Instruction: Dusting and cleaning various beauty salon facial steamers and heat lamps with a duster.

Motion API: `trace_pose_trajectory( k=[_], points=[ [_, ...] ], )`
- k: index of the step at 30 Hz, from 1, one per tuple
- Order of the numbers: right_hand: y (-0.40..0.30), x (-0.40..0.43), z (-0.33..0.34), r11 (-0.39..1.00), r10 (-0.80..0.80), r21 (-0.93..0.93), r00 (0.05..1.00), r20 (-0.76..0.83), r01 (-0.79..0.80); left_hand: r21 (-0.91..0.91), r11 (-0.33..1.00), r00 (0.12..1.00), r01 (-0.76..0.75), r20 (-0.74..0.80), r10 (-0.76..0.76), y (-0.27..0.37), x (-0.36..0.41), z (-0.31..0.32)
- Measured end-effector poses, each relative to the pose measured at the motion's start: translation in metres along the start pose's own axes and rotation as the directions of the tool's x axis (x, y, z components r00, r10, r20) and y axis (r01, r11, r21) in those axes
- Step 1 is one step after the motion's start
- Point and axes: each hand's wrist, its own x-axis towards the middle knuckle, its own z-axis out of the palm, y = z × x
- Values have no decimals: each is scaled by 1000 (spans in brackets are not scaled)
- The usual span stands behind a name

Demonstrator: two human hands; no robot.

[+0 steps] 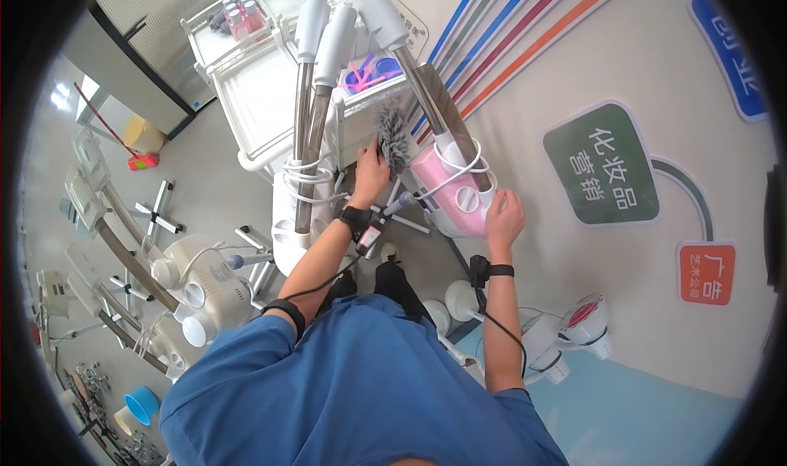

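My left hand (371,169) is at the middle, its fingers on a fluffy grey duster (391,135); the duster's handle is hidden. My right hand (505,217) rests at the right end of a pink facial steamer (454,189), by the base of its arm. I cannot tell whether its fingers grip that part. The duster's fibres hang close to the steamer's left side. A white cord (458,169) is looped around the steamer's arm. To the left of my left hand stands a white steamer (288,232), its metal arms bound with a coiled white cord (301,177).
White trolleys (258,97) with pink bottles (243,18) and blue bowls (387,67) stand ahead. More steamers (212,281) on wheeled stands fill the left side. The wall bearing signs (605,165) runs along the right, with lamps (583,318) low beside it. Stand legs (409,222) spread near my feet.
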Motion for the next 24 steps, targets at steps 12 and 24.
trace_pose_trajectory(
  k=[12,24],
  points=[
    [-2,-3,0,999,36,-26,999,-16,-36,28,912,872,-409,-282,400,120,-7,-34],
    [6,-8,2,998,6,-67,998,-70,-11,260,509,572,-820,389,722,150,-39,-16]
  ],
)
